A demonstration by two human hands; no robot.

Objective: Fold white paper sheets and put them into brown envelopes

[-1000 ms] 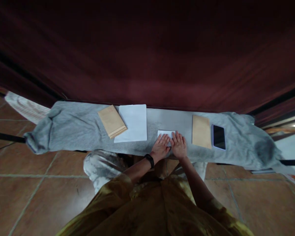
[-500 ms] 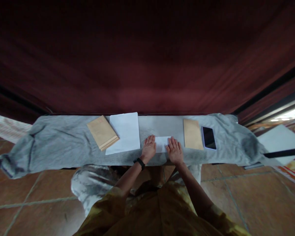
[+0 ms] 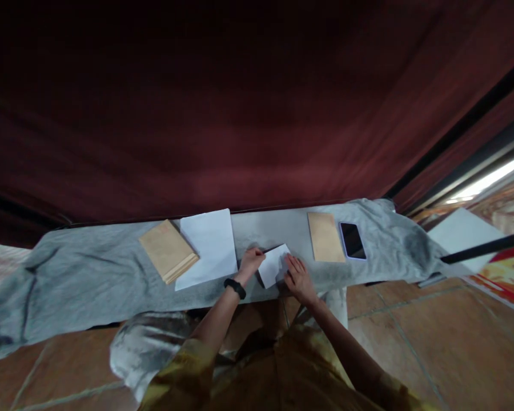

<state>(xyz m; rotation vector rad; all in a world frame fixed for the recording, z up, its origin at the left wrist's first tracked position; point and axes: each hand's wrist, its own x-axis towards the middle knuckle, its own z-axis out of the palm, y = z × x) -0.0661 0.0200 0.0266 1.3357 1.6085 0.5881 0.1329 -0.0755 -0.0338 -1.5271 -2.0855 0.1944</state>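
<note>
A folded sheet of white paper (image 3: 274, 267) lies turned at an angle on the grey cloth in front of me, with a dark shadow along its left side, which looks slightly raised. My left hand (image 3: 251, 264), a black band on its wrist, is closed in a pinch at the paper's upper left edge. Resting at the right edge is my right hand (image 3: 298, 278), its fingers stretched out over the paper and the thumb apart. Whether its thumb reaches under the paper I cannot tell.
On the grey cloth (image 3: 89, 274), a stack of brown envelopes (image 3: 167, 248) overlaps larger white paper (image 3: 212, 242) at left. A single brown envelope (image 3: 326, 237) and a phone (image 3: 353, 240) lie at right. Behind hangs a dark red curtain (image 3: 240, 142); a black bar (image 3: 488, 246) crosses at far right.
The folded paper has turned from lying square and flat to an angled position. My left hand has gone from flat to a pinch on its edge; the view has tilted a little.
</note>
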